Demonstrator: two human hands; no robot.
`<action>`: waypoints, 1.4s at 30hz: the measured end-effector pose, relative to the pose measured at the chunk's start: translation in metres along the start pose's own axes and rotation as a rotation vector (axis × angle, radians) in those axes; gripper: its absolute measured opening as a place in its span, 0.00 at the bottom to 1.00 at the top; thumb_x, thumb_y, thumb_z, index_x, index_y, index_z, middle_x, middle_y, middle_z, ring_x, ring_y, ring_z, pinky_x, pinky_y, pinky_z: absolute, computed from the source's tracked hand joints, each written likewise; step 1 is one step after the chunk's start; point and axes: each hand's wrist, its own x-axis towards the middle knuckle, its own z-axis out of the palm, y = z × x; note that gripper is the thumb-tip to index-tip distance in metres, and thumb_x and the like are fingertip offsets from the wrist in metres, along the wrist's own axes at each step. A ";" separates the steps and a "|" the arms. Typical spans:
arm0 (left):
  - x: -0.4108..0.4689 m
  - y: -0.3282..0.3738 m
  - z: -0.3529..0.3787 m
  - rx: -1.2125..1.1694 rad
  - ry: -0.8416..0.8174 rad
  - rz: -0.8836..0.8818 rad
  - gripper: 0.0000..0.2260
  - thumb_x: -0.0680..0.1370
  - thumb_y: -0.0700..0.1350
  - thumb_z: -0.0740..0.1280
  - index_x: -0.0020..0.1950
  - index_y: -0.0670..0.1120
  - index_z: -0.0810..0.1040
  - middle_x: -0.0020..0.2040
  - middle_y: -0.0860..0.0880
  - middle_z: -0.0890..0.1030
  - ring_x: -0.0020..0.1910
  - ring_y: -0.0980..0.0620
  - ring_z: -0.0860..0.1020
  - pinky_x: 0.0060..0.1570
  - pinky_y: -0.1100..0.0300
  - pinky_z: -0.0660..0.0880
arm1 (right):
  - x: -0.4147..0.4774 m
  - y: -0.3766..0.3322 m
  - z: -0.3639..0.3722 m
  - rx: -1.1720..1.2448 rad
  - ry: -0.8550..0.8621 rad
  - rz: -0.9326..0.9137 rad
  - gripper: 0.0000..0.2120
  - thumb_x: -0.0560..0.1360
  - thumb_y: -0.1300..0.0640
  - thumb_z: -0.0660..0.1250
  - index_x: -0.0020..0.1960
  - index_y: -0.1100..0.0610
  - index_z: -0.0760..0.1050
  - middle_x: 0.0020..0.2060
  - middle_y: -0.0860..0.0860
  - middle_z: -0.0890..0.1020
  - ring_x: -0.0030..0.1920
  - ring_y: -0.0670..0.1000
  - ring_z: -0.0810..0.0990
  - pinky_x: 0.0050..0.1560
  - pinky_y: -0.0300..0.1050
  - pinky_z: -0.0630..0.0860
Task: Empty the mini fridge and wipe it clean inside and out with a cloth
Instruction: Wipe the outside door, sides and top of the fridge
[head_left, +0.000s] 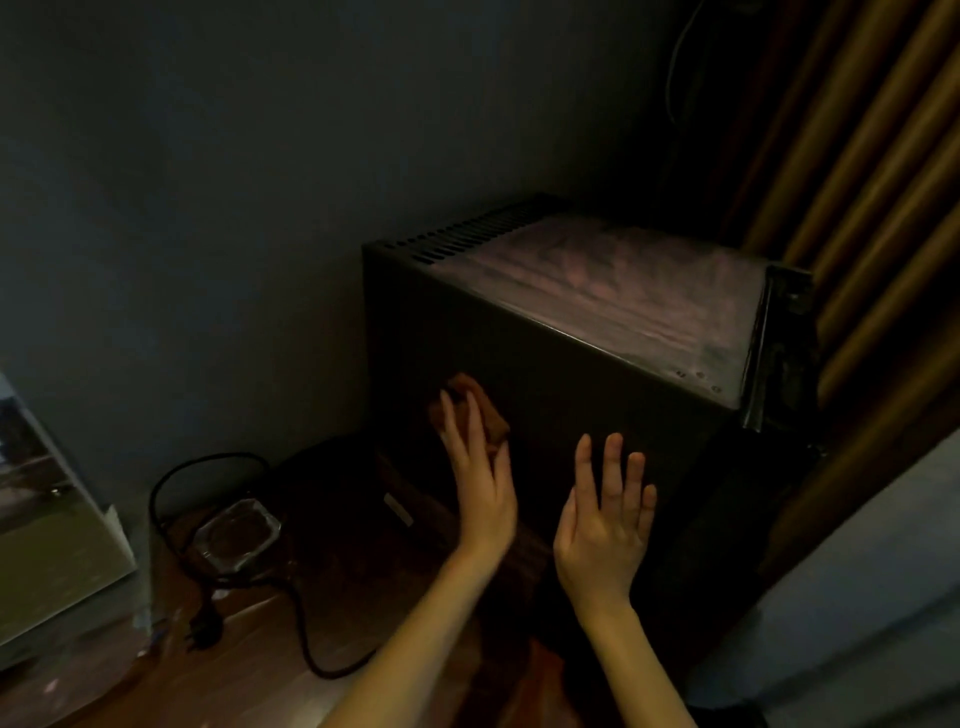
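Observation:
A black mini fridge (545, 332) stands in a dim corner, its dusty top catching light and vent slots along its back edge. My left hand (480, 478) presses a brown cloth (475, 410) flat against the fridge's dark side panel, fingers straight. My right hand (605, 519) lies flat on the same panel to the right of the cloth, fingers spread. The fridge's inside is hidden from here.
A black power cable (208, 467) with its plug (205, 631) loops on the wooden floor at left, around a clear glass dish (236, 535). A pale board (47, 499) leans at far left. Brown curtains (857, 208) hang behind the fridge; grey fabric (872, 597) lies at right.

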 end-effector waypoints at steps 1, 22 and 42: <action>0.018 -0.002 -0.006 0.012 0.011 0.048 0.26 0.80 0.49 0.56 0.76 0.51 0.50 0.79 0.45 0.44 0.78 0.50 0.41 0.73 0.70 0.41 | 0.000 0.000 0.000 -0.007 0.004 -0.002 0.36 0.75 0.58 0.56 0.79 0.50 0.43 0.79 0.49 0.42 0.78 0.50 0.42 0.77 0.48 0.39; -0.066 -0.026 0.021 -0.080 -0.056 -0.362 0.27 0.83 0.41 0.56 0.74 0.56 0.42 0.77 0.52 0.36 0.77 0.54 0.41 0.73 0.63 0.48 | -0.003 0.015 -0.023 0.174 -0.120 -0.071 0.38 0.73 0.69 0.51 0.79 0.50 0.43 0.79 0.45 0.44 0.78 0.49 0.44 0.77 0.45 0.40; -0.080 0.008 0.058 -0.330 -0.049 -0.920 0.28 0.84 0.53 0.51 0.78 0.51 0.39 0.78 0.52 0.37 0.77 0.54 0.38 0.73 0.56 0.45 | -0.076 0.058 -0.039 -0.038 -0.167 0.136 0.36 0.75 0.62 0.53 0.79 0.51 0.42 0.78 0.51 0.40 0.78 0.53 0.41 0.76 0.55 0.38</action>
